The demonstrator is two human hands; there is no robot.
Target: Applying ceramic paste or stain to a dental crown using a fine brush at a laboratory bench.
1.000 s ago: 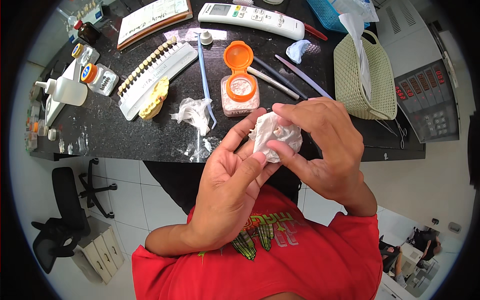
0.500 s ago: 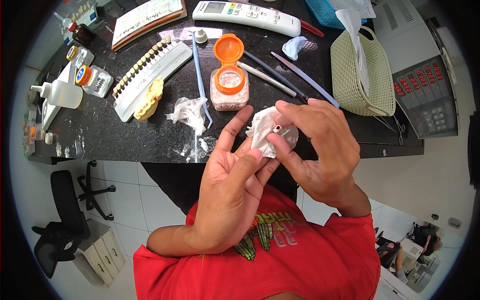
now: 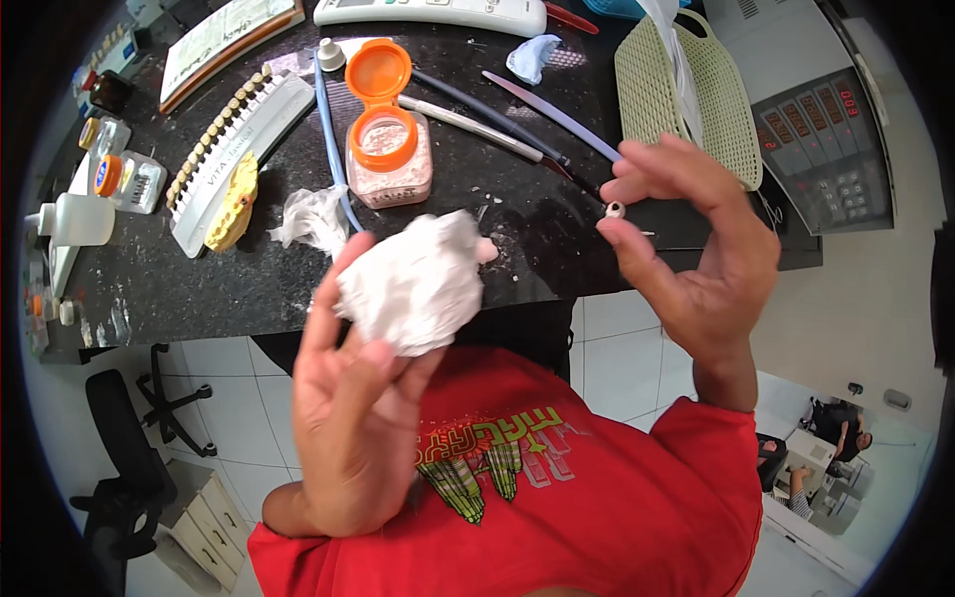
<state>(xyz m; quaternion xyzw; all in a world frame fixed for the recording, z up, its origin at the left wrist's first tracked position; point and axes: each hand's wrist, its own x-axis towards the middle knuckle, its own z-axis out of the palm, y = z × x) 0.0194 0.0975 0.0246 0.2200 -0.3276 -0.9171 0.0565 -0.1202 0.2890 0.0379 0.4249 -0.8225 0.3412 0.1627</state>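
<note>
My left hand (image 3: 348,428) holds a crumpled white tissue (image 3: 413,284) between thumb and fingers, over the table's front edge. Out to the right, my right hand (image 3: 701,269) pinches a small whitish tooth crown (image 3: 615,211) between thumb and fingertip, its dark hollow showing. Just beyond the tissue stands a clear square jar (image 3: 391,179) of pinkish-white granules, its orange flip lid up. A second crumpled tissue (image 3: 313,219) lies left of the jar, partly over a blue-handled tool (image 3: 332,129).
A tooth shade guide (image 3: 239,149) and a yellow dental model (image 3: 235,204) lie at left. Slim tools, among them a purple one (image 3: 552,114), lie behind my right hand. A green basket (image 3: 731,109) and a machine with red digits (image 3: 821,139) stand at right. A white remote (image 3: 438,12) lies far back.
My hands have moved apart: the right has gone right with the crown, away from the tissue, while the left has moved left with the tissue. The whole view has shifted too.
</note>
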